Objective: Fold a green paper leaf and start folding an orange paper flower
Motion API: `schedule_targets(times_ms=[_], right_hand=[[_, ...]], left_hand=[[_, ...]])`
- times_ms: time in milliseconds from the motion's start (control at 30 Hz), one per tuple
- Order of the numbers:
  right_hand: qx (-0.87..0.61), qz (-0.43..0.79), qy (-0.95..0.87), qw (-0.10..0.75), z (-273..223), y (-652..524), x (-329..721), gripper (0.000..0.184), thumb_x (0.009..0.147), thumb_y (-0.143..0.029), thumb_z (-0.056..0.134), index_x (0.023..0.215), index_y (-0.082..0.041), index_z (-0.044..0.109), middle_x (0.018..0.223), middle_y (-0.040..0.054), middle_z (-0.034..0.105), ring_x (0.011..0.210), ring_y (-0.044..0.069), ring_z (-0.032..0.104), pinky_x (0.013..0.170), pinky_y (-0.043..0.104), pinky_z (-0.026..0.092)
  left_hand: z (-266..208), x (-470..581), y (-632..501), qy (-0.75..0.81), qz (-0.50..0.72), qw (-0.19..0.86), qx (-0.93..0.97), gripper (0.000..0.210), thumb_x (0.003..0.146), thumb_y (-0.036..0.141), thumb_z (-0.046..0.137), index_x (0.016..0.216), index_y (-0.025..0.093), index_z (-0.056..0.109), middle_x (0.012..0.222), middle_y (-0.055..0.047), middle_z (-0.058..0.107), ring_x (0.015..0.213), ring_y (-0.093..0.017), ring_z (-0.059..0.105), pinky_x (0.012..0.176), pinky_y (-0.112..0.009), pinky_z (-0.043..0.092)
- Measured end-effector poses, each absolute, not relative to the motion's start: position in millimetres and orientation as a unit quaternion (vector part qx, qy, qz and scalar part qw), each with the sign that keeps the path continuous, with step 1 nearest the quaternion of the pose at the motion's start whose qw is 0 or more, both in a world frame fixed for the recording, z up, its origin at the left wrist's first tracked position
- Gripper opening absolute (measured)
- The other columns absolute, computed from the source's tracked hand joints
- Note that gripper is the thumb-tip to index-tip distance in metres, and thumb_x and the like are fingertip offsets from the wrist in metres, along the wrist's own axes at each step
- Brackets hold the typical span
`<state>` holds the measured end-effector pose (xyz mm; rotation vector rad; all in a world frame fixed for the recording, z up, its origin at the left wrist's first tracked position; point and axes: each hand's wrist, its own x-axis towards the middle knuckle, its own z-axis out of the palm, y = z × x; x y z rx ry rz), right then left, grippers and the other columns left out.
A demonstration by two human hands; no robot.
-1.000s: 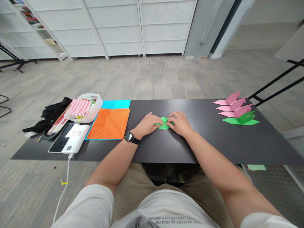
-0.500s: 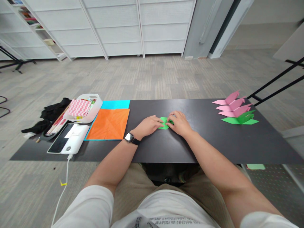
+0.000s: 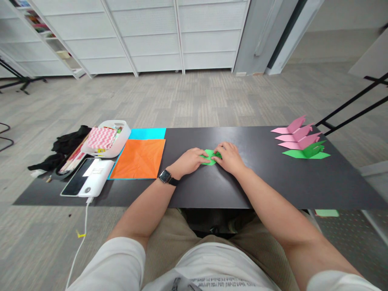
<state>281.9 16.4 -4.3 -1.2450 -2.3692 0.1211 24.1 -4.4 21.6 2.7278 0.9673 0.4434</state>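
Observation:
A small piece of folded green paper (image 3: 208,158) lies on the dark table between my two hands. My left hand (image 3: 191,161), with a black watch on its wrist, has its fingers closed on the paper's left end. On the right end, the fingers and thumb of my right hand (image 3: 228,157) pinch the paper and cover part of it. Only the middle of the sheet shows between the fingertips.
Several folded paper figures, pink ones (image 3: 298,135) and a green one (image 3: 306,152), stand at the table's right. Orange paper (image 3: 139,159) lies over blue paper (image 3: 148,133) at left. Beyond are a white basket (image 3: 123,141), a phone (image 3: 79,177) and a white power bank (image 3: 97,178) with a cable.
My left fingers have shifted very slightly on the green paper, so a bit more of its left part shows. My right hand stays in nearly the same place.

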Motion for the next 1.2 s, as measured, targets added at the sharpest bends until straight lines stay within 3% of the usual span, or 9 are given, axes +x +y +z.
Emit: schedule_targets(times_ms=[433, 633, 867, 967, 1100, 1200], right_hand=[[-0.452, 0.077, -0.855, 0.243, -3, 16, 283, 0.033, 0.091, -0.040, 0.080, 0.119, -0.027, 0.071, 0.123, 0.0125, 0.065, 0.120, 0.035, 0.060, 0.108, 0.057, 0.046], [-0.516, 0.104, -0.821, 0.223, -9, 21, 290, 0.045, 0.089, -0.045, 0.081, 0.129, -0.030, 0.069, 0.138, 0.0144, 0.061, 0.135, 0.041, 0.055, 0.119, 0.080, 0.029], [-0.564, 0.123, -0.797, 0.175, -5, 30, 314, 0.056, 0.083, -0.047, 0.085, 0.135, -0.030, 0.070, 0.159, 0.0171, 0.050, 0.151, 0.046, 0.044, 0.121, 0.083, 0.024], [-0.541, 0.134, -0.808, 0.192, -1, 33, 320, 0.052, 0.086, -0.045, 0.082, 0.134, -0.030, 0.071, 0.161, 0.0170, 0.049, 0.154, 0.044, 0.042, 0.123, 0.082, 0.023], [-0.472, 0.143, -0.830, 0.259, 3, 30, 313, 0.041, 0.096, -0.043, 0.070, 0.135, -0.030, 0.071, 0.151, 0.0135, 0.060, 0.146, 0.036, 0.054, 0.128, 0.074, 0.024], [-0.445, 0.133, -0.848, 0.255, 3, 25, 300, 0.034, 0.099, -0.042, 0.068, 0.130, -0.032, 0.076, 0.148, 0.0116, 0.063, 0.144, 0.035, 0.055, 0.128, 0.076, 0.023]], left_hand=[[20, 25, -6, 0.342, 0.131, 0.082, 0.927, 0.042, 0.104, 0.014, 0.055, 0.126, 0.039, 0.081, 0.132, -0.002, 0.075, 0.117, -0.022, 0.066, 0.109, -0.041, 0.049], [20, 25, -6, 0.343, 0.135, 0.084, 0.926, 0.039, 0.105, 0.014, 0.055, 0.123, 0.035, 0.082, 0.132, -0.003, 0.075, 0.118, -0.022, 0.066, 0.110, -0.042, 0.049], [20, 25, -7, 0.351, 0.144, 0.108, 0.919, 0.039, 0.106, 0.014, 0.054, 0.122, 0.035, 0.082, 0.134, -0.004, 0.074, 0.122, -0.023, 0.065, 0.115, -0.045, 0.046], [20, 24, -7, 0.353, 0.142, 0.109, 0.918, 0.040, 0.106, 0.014, 0.053, 0.123, 0.035, 0.082, 0.135, -0.004, 0.074, 0.123, -0.023, 0.065, 0.116, -0.047, 0.045], [19, 24, -6, 0.347, 0.140, 0.106, 0.921, 0.039, 0.106, 0.014, 0.053, 0.121, 0.035, 0.082, 0.134, -0.003, 0.074, 0.123, -0.023, 0.065, 0.118, -0.048, 0.044], [18, 23, -6, 0.353, 0.143, 0.110, 0.918, 0.038, 0.106, 0.015, 0.055, 0.122, 0.038, 0.082, 0.134, -0.002, 0.074, 0.125, -0.022, 0.065, 0.121, -0.049, 0.041]])
